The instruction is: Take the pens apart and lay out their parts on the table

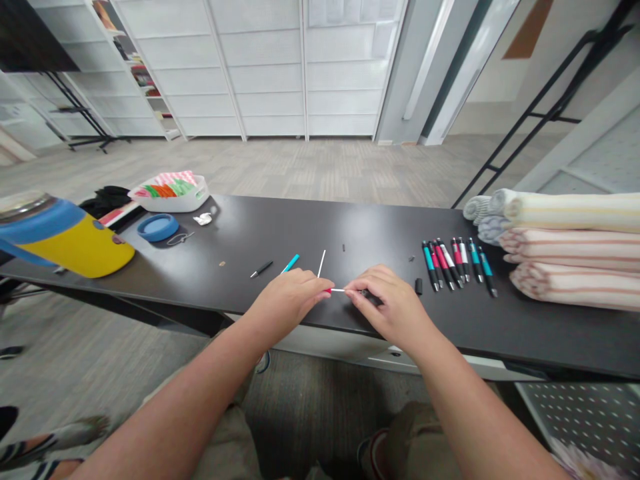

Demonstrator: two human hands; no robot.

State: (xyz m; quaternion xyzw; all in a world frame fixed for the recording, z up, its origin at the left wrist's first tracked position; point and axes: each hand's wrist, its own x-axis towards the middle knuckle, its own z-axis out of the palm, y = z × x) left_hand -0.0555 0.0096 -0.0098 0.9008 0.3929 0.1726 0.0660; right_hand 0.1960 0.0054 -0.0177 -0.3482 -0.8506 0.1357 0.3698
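My left hand (293, 293) is closed on a red pen barrel (329, 291), of which only the end shows. From that end a thin white refill (339, 290) runs across to my right hand (390, 300), whose thumb and forefinger pinch it. A dark piece sits partly hidden by the right fingers. Just beyond the hands lie another white refill (321, 263), a teal pen barrel (291, 263) and a black pen front part (261, 269). A tiny dark piece (343, 247) lies farther back. Beside my right hand is a short black pen grip (419, 287).
Several assembled pens (451, 262) lie in a row at right, near stacked rolled towels (575, 250). At left are a yellow and blue jug (90, 243), a blue lid (157, 227), crumpled tissue (203, 219) and a white basket (193, 199). The dark table's (300, 223) front edge is close to me.
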